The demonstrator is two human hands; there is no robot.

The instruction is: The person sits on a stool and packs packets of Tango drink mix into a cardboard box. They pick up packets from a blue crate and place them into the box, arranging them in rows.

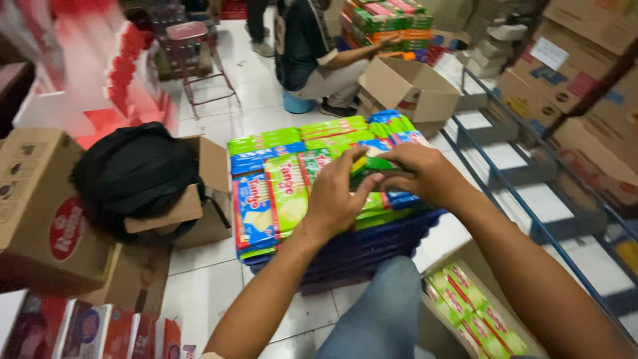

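A slim green wafer packet [372,164] is gripped between the left hand [339,196] and the right hand [419,171], both clamped on it above a layer of green and blue wafer packets [279,186]. That layer is stacked on a dark blue plastic crate [359,256] on the white tiled floor [219,279]. An open cardboard box of green packets [475,316] is seen just right of the crate.

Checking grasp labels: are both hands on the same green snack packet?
Yes: the left hand and right hand both grip one flat green plastic snack packet above the stacked green and blue packets.
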